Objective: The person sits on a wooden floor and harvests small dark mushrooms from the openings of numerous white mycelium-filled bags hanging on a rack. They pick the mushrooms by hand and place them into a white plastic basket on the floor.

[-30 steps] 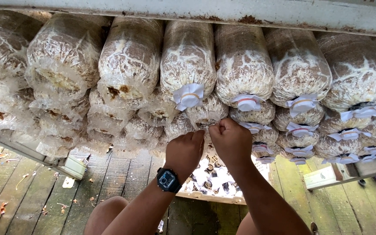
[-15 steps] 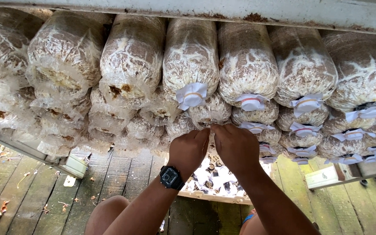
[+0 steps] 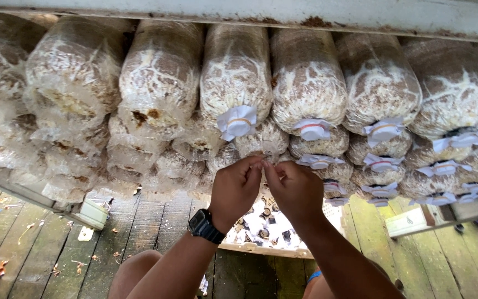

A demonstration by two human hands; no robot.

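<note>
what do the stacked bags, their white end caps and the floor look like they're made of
Bags: thin clear plastic, shiny and wrinkled, over a brown and white filling. End caps: probably white paper, creased, under a band. Floor: weathered wooden planks, with grain and gaps showing.

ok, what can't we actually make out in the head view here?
- Neck of the bag being handled: hidden behind the left hand and right hand.
- What the fingertips pinch: too small.
- Crate contents: mostly blocked by both forearms.
- Shelf top: cut off by the upper edge.
</note>
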